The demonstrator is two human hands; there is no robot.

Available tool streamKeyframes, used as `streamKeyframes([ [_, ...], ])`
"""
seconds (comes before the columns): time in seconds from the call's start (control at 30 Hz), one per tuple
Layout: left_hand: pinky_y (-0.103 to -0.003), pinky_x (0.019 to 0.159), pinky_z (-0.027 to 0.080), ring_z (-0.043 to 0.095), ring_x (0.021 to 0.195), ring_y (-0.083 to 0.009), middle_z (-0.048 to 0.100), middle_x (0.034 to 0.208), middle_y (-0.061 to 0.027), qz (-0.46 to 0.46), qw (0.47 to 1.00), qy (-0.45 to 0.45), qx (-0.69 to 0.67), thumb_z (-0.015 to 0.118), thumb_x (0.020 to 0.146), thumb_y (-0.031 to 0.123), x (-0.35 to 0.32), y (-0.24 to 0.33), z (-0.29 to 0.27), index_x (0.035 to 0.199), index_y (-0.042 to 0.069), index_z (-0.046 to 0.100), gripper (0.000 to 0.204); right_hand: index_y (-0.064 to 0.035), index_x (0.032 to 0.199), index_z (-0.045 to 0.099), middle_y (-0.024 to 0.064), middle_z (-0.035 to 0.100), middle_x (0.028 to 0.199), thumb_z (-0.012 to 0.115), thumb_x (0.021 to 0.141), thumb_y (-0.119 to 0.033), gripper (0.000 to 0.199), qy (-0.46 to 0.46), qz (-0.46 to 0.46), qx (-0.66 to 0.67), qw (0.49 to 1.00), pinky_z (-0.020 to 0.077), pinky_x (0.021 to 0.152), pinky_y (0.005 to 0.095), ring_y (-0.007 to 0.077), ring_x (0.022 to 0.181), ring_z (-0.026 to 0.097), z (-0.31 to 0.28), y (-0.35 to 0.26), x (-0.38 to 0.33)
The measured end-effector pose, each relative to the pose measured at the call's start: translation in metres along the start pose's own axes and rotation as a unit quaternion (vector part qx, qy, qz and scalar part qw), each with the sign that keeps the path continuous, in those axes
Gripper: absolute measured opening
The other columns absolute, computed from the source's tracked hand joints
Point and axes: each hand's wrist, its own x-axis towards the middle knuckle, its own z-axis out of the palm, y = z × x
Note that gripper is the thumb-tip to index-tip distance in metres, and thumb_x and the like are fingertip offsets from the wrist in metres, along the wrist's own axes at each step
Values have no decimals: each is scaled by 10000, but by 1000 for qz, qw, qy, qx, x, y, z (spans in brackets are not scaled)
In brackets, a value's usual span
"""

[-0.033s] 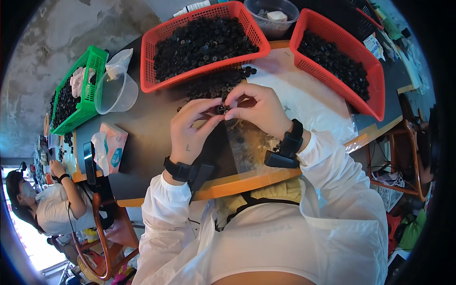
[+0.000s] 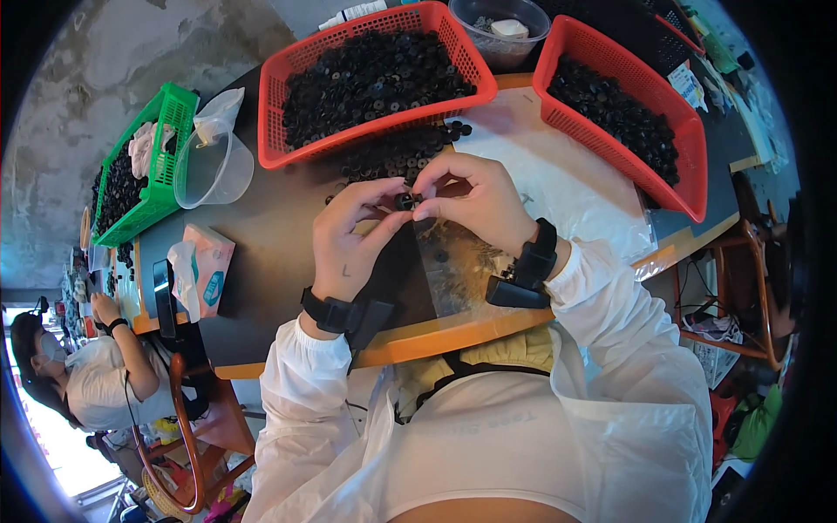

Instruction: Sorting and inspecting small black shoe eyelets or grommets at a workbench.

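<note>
part (image 2: 404, 202), between left hand (image 2: 345, 234) and right hand (image 2: 481, 199)

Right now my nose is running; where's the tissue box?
Head view, left side: the tissue box sits on the table, just below the clear tub.

Sheer white sleeves (image 2: 610, 301) with elastic cuffs (image 2: 307, 340), black wrist straps (image 2: 543, 248), white top (image 2: 488, 444)
</note>
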Motion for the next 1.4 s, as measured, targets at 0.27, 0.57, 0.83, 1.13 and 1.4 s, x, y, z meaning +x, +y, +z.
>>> streamKeyframes([
  [0.27,-262,704,540,650,797,-158,656,957,-80,72,997,23,25,746,765,-32,2,-2,-1,1026,14,693,269,-5,931,666,49,655,851,755,773,-3,182,-12,-18,-55,998,535,759,255,99,825,637,2,-7,0],
  [0.57,-249,721,530,646,830,-126,671,984,-74,-11,998,18,-54,753,791,14,-5,-2,2,1048,16,700,262,-21,922,628,4,607,847,768,763,-4,213,-19,-11,27,999,518,741,240,72,798,585,4,1,-1],
  [0.83,-242,727,525,643,830,-127,663,979,-75,6,993,38,-108,770,788,42,-7,-3,8,1039,6,693,265,-18,916,633,-3,607,857,755,777,3,185,-29,-17,75,997,502,746,235,65,812,574,3,1,-2],
  [1.13,-243,722,523,639,817,-141,663,983,-88,40,993,58,-92,767,784,25,-7,-2,8,1038,3,696,265,-9,969,664,19,641,924,724,813,13,169,-38,6,94,995,520,787,237,85,860,613,1,-1,-2],
  [1.4,-245,717,520,632,811,-140,674,981,-94,44,995,61,-59,769,776,20,-7,-1,7,1042,8,704,274,-9,955,662,31,647,944,724,814,25,158,-33,0,157,987,533,823,255,105,899,637,2,4,-1],
])
